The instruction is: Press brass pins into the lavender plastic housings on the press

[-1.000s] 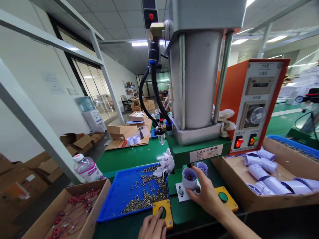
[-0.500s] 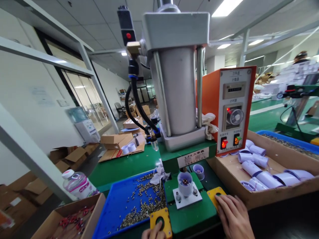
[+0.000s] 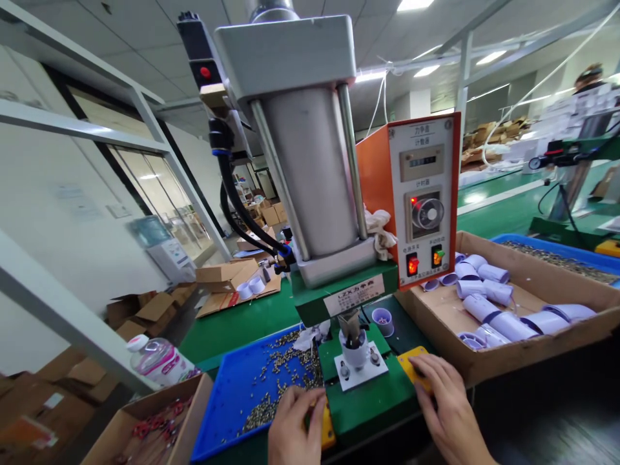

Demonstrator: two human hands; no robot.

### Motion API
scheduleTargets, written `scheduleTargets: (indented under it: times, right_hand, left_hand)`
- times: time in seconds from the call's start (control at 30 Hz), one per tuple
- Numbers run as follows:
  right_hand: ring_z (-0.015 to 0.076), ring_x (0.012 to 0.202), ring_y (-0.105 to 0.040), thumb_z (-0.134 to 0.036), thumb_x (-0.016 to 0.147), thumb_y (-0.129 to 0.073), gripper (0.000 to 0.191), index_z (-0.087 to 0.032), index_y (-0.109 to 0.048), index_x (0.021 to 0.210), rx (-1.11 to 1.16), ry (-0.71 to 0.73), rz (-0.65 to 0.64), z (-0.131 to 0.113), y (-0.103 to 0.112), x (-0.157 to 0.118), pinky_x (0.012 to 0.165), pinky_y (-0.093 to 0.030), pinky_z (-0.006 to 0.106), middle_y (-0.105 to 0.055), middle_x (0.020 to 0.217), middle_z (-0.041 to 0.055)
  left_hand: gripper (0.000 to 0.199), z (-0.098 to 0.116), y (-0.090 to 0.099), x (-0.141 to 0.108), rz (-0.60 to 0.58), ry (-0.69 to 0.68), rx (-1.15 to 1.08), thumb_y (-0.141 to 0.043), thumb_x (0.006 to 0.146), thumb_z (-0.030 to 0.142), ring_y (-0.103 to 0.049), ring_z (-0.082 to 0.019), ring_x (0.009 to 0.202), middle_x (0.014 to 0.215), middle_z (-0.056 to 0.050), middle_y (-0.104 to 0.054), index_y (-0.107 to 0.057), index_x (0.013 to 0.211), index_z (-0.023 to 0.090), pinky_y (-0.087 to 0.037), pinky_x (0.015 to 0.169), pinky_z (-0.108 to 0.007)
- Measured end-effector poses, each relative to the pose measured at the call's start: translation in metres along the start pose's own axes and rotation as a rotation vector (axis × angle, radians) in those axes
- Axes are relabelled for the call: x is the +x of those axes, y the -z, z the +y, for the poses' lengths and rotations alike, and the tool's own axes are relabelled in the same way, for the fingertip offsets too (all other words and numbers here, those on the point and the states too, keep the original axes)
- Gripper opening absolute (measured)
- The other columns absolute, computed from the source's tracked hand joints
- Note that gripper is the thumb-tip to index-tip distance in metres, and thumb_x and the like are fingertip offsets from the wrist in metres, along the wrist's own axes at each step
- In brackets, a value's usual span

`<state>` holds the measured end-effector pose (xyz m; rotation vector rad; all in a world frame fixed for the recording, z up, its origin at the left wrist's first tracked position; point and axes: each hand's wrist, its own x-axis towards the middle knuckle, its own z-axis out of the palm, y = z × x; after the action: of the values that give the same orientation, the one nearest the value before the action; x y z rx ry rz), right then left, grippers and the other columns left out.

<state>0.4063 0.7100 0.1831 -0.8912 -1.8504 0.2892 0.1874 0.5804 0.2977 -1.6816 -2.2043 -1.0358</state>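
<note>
My left hand (image 3: 294,423) rests over the left yellow button box (image 3: 328,427), its thumb and fingers apart around the dark button. At the right yellow button box (image 3: 411,363), my right hand (image 3: 449,399) lies with fingers stretched over the edge and thumb lower down. Neither hand lifts anything. Between them, a pale purple plastic cup-shaped fitting (image 3: 354,354) stands upright on a white plate (image 3: 364,374) bolted to the green press base (image 3: 371,410). A metal press tool (image 3: 352,326) reaches down into the fitting and hides its inside.
A grey press cylinder (image 3: 310,168) and orange control box (image 3: 421,200) rise ahead. Left are a blue tray (image 3: 232,387) of small metal parts and a carton (image 3: 194,413) of red pieces. A carton (image 3: 527,361) of purple fittings stands right; another fitting (image 3: 383,321) sits behind the base.
The press tool has come down into the fitting. My left hand has moved up and further over its button box. The right hand has shifted slightly, and the camera view has turned.
</note>
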Motion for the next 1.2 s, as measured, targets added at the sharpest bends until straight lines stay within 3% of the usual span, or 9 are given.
scheduleTargets:
  times: [0.1, 0.2, 0.33, 0.53, 0.97, 1.2]
  right_hand:
    - [0.0269, 0.120, -0.051, -0.028, 0.092, -0.047, 0.038, -0.030, -0.044, 0.130, 0.209, -0.107, -0.053, -0.034, -0.008, 0.035, 0.102, -0.041, 0.050, -0.056, 0.127, 0.0071]
    - [0.0257, 0.127, -0.048, -0.028, 0.086, -0.055, 0.060, -0.027, -0.030, 0.141, 0.440, -0.135, -0.166, -0.060, -0.021, 0.069, 0.105, -0.043, 0.045, -0.047, 0.139, 0.0100]
    - [0.0245, 0.123, -0.053, -0.022, 0.078, -0.060, 0.071, -0.024, -0.029, 0.143, 0.620, -0.167, -0.284, -0.073, -0.034, 0.089, 0.104, -0.044, 0.043, -0.057, 0.132, 0.0099]
    - [0.0250, 0.126, -0.050, -0.019, 0.075, -0.062, 0.070, -0.026, -0.037, 0.140, 0.643, -0.200, -0.280, -0.072, -0.035, 0.086, 0.107, -0.040, 0.044, -0.055, 0.135, 0.0087]
    - [0.0260, 0.125, -0.051, -0.020, 0.075, -0.062, 0.066, -0.020, -0.039, 0.137, 0.626, -0.158, -0.381, -0.067, -0.029, 0.093, 0.106, -0.039, 0.044, -0.056, 0.134, 0.0115]
    - [0.0255, 0.120, -0.054, -0.021, 0.076, -0.063, 0.065, -0.020, -0.039, 0.137, 0.618, -0.134, -0.403, -0.066, -0.028, 0.094, 0.102, -0.042, 0.043, -0.058, 0.131, 0.0112]
  left_hand:
    - [0.019, 0.027, 0.006, 0.044, -0.045, 0.102, -0.037, -0.059, 0.084, 0.034, -0.065, -0.017, 0.070, 0.076, -0.002, -0.067, -0.075, 0.081, 0.024, -0.052, 0.065, -0.027]
    - [0.015, 0.047, 0.010, 0.080, -0.134, 0.135, -0.032, -0.060, 0.079, 0.023, -0.065, -0.018, 0.073, 0.077, -0.002, -0.070, -0.075, 0.078, 0.022, -0.050, 0.069, -0.029]
    - [0.014, 0.065, 0.009, 0.105, -0.302, 0.120, -0.032, -0.059, 0.078, 0.021, -0.066, -0.018, 0.079, 0.079, -0.003, -0.072, -0.073, 0.077, 0.019, -0.048, 0.076, -0.030]
    - [0.008, 0.080, -0.003, 0.120, -0.501, 0.020, 0.127, -0.059, 0.073, 0.015, -0.065, -0.020, 0.090, 0.091, -0.005, -0.072, -0.066, 0.077, 0.017, -0.046, 0.085, -0.031]
    - [0.004, 0.077, -0.016, 0.134, -0.621, 0.035, 0.154, -0.064, 0.064, 0.021, -0.056, -0.015, 0.072, 0.073, 0.000, -0.064, -0.061, 0.063, 0.018, -0.037, 0.064, -0.026]
    - [0.007, 0.072, -0.020, 0.132, -0.606, 0.000, 0.066, -0.066, 0.062, 0.020, -0.059, -0.016, 0.073, 0.075, -0.001, -0.067, -0.063, 0.069, 0.018, -0.040, 0.068, -0.027]
